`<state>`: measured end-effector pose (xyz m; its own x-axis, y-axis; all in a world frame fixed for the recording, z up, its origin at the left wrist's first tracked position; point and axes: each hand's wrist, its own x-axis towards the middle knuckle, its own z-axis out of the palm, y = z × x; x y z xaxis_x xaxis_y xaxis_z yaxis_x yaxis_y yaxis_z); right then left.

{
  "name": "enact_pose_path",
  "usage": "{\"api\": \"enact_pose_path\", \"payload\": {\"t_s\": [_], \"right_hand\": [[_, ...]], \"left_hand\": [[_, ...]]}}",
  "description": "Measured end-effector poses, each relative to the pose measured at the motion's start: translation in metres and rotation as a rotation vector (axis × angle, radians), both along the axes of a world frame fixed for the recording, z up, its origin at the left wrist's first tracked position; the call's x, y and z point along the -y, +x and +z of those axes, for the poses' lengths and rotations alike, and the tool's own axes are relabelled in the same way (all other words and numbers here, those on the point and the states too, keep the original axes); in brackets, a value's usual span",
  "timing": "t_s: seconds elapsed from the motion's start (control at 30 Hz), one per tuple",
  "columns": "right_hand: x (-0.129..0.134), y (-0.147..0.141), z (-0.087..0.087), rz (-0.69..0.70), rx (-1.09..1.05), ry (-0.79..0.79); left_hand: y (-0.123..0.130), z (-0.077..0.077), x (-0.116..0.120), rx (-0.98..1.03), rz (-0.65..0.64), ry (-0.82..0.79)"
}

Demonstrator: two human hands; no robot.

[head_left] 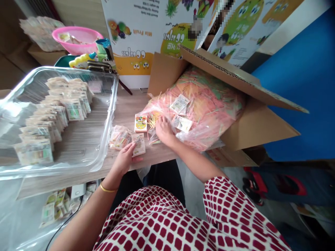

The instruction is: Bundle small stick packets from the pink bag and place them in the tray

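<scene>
Evidently left hand had fingers pinched on small packet near front of counter, long axis running forward; loose sticks lay beyond it, rightward, at bag mouth, right hand nearer, grip hidden, impossible to tell

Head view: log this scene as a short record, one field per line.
Left hand: holds a flat printed packet
Right hand: at the mouth of the plastic bag, by thin yellowish sticks; grip unclear
Bag contents: many coloured sticks; packets lie on top of the bag
Carton: cardboard, flaps open, bag partly inside
Small box: fruit-printed, between bag and packet pile
Transparent tray: at left, holding rows of packets
</scene>
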<state>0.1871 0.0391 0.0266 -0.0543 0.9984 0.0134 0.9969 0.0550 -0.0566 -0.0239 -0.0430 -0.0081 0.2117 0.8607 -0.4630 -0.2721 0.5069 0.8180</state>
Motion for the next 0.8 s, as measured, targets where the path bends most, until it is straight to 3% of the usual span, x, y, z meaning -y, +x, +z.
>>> {"api": "enact_pose_path", "payload": {"t_s": [0.2, 0.33, 0.43, 0.6, 0.7, 0.8], "right_hand": [[0.007, 0.011, 0.002, 0.008, -0.064, 0.012], [-0.002, 0.022, 0.000, -0.110, -0.403, -0.038], [-0.008, 0.029, -0.003, -0.175, -0.656, 0.042], [-0.011, 0.035, -0.001, -0.147, -0.901, 0.069], [-0.010, 0.035, 0.004, -0.155, -0.886, 0.062], [-0.005, 0.034, 0.012, -0.189, -0.621, 0.057]], "left_hand": [[0.007, -0.005, -0.013, -0.046, 0.023, 0.116], [0.013, 0.005, -0.016, 0.071, 0.013, 0.014], [0.019, 0.009, -0.017, 0.125, 0.072, -0.013], [0.023, 0.008, -0.018, 0.150, 0.125, 0.051], [0.024, 0.008, -0.019, 0.117, 0.115, 0.048], [0.027, 0.010, -0.021, 0.112, 0.123, 0.038]]}}
